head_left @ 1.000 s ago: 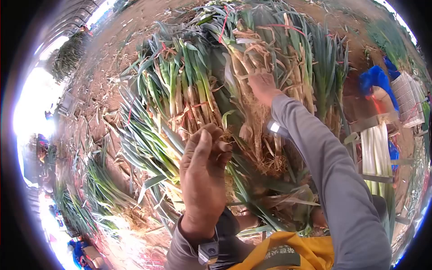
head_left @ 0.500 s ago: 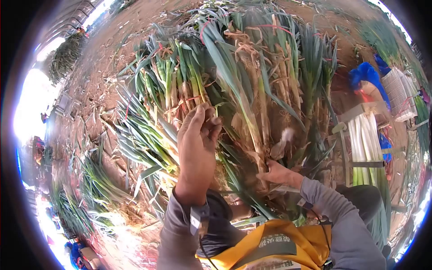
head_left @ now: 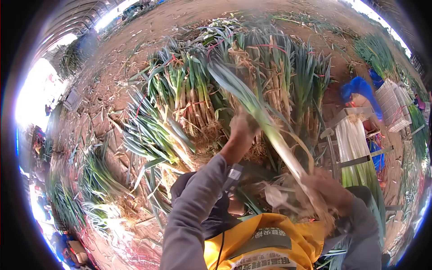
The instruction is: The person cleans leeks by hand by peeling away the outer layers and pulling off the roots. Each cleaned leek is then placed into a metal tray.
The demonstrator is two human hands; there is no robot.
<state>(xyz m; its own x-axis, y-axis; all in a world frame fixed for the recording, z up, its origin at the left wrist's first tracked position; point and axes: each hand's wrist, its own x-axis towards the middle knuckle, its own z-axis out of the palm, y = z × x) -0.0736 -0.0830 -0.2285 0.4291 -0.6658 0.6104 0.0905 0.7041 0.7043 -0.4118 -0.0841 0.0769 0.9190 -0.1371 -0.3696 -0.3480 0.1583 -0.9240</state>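
Note:
One long leek (head_left: 281,141) lies diagonally in front of me, its green leaves at the upper left and its pale root end at the lower right. My left hand (head_left: 244,128), blurred, is closed around or against its leafy part; the fingertips are partly hidden. Around the lower white stalk near the roots, my right hand (head_left: 326,189) is closed, also blurred. Loose dry leaf strips hang beside the stalk. Behind my hands stand tied bundles of leeks (head_left: 191,96) with red bands, and more bundles (head_left: 274,67) are to their right.
Peeled white leeks (head_left: 353,141) lie on a metal-framed stand at the right, near a blue bag (head_left: 362,92) and a white crate (head_left: 393,105). Piles of leeks (head_left: 101,177) and leaf scraps cover the ground at left. A yellow apron (head_left: 265,240) covers my lap.
The leek has come up and across in front of me. My left hand has moved right and lower, closing at the leaves. My right hand has moved right and down with the root end.

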